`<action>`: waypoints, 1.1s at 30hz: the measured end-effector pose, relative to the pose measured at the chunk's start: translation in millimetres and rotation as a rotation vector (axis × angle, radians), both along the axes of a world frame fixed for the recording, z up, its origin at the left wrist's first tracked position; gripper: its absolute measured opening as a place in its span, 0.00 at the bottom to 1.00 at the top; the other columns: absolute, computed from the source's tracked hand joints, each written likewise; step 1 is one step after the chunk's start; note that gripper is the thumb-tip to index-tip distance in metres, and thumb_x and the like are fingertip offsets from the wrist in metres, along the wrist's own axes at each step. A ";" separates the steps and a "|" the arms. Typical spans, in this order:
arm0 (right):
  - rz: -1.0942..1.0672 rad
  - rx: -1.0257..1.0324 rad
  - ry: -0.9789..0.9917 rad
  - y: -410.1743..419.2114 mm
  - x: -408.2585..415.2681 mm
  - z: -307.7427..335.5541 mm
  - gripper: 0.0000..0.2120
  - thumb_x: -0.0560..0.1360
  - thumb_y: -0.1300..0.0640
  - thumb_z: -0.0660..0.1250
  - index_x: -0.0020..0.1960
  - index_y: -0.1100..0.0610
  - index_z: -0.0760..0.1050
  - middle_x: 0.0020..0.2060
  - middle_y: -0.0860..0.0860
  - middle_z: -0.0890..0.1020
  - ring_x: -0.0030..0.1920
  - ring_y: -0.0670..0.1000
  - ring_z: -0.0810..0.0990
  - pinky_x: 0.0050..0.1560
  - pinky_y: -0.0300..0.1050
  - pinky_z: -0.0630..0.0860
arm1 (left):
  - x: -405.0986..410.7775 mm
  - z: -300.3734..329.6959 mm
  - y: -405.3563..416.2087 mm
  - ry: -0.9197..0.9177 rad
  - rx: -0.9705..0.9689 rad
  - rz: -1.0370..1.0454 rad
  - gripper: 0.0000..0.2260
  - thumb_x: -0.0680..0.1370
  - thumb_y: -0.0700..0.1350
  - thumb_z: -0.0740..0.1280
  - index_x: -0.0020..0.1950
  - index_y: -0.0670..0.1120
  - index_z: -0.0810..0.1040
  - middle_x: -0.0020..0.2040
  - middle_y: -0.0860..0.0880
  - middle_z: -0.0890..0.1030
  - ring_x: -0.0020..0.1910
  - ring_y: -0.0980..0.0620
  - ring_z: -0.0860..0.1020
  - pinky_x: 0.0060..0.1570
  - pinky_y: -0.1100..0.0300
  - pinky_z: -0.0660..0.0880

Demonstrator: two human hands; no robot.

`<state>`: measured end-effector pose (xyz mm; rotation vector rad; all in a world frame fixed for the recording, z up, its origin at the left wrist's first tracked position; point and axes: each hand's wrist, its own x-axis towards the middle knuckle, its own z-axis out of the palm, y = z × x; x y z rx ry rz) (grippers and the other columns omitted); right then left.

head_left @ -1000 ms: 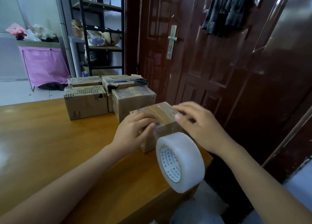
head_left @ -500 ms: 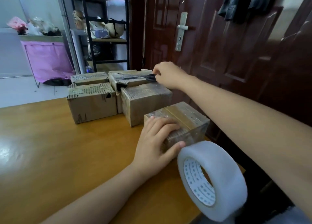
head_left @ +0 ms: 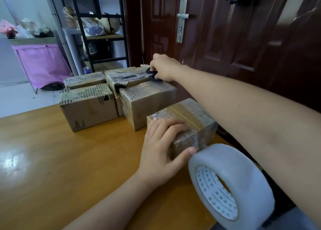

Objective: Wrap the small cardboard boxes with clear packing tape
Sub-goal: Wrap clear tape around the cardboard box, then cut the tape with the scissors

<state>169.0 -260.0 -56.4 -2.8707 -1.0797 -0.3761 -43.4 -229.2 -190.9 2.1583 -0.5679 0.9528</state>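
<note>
Cardboard under our left hand point(head_left: 160, 153): fingers curl over the near box point(head_left: 189, 124) at the table point(head_left: 69, 160) edge, tape roll point(head_left: 231, 184) hanging just beside. Our right hand point(head_left: 164, 67) pinches scissors point(head_left: 139, 75) on a far box point(head_left: 125, 77).

Nearest small box point(head_left: 191, 118) is glossy with tape already, sitting at the surface's point(head_left: 52, 160) edge; the big clear roll point(head_left: 231, 186) hangs just beside it, four more boxes point(head_left: 90, 106) behind.
</note>
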 end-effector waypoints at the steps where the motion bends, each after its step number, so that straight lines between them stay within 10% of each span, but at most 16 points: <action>1: 0.017 -0.005 -0.075 -4.4 -2.2 0.7 0.14 0.78 0.61 0.66 0.63 0.60 0.73 0.62 0.56 0.69 0.61 0.58 0.70 0.53 0.51 0.69 | -0.4 0.4 0.4 0.003 0.005 0.002 0.25 0.79 0.64 0.57 0.58 0.45 0.79 0.59 0.52 0.77 0.62 0.54 0.72 0.64 0.49 0.66; 9: 0.068 0.688 -0.359 -109.5 -51.0 -50.1 0.11 0.71 0.63 0.71 0.50 0.64 0.72 0.58 0.60 0.68 0.59 0.59 0.69 0.57 0.48 0.72 | -2.2 3.1 -1.9 0.027 0.025 0.005 0.25 0.79 0.66 0.55 0.59 0.48 0.77 0.59 0.54 0.75 0.63 0.57 0.70 0.63 0.41 0.66; 14: 0.046 1.202 -0.435 -163.1 -102.5 -72.0 0.17 0.73 0.58 0.68 0.56 0.65 0.68 0.56 0.45 0.62 0.57 0.56 0.71 0.51 0.48 0.77 | -3.9 7.1 -0.1 0.087 0.072 0.029 0.24 0.78 0.68 0.52 0.60 0.52 0.73 0.61 0.56 0.73 0.65 0.57 0.69 0.65 0.38 0.64; 21: 0.032 1.089 -0.318 -186.3 -119.9 -138.2 0.18 0.70 0.58 0.63 0.58 0.54 0.64 0.59 0.49 0.63 0.57 0.53 0.70 0.54 0.49 0.75 | -4.2 7.8 2.6 0.110 0.119 0.045 0.25 0.78 0.68 0.51 0.62 0.53 0.72 0.62 0.56 0.72 0.65 0.56 0.68 0.66 0.39 0.63; 27: -0.046 0.994 -0.378 -190.2 -129.0 -140.5 0.24 0.66 0.76 0.64 0.56 0.57 0.67 0.62 0.56 0.63 0.62 0.58 0.67 0.58 0.42 0.72 | -4.9 7.7 2.0 0.128 0.110 0.047 0.24 0.78 0.69 0.50 0.62 0.55 0.70 0.63 0.57 0.72 0.66 0.58 0.67 0.67 0.39 0.63; 33: -0.166 1.071 -0.386 -196.2 -134.5 -137.1 0.28 0.65 0.81 0.60 0.54 0.53 0.66 0.61 0.50 0.62 0.64 0.61 0.67 0.60 0.57 0.76 | -4.9 7.5 1.6 0.121 0.111 0.049 0.25 0.78 0.68 0.50 0.62 0.53 0.72 0.62 0.56 0.72 0.66 0.56 0.68 0.67 0.39 0.62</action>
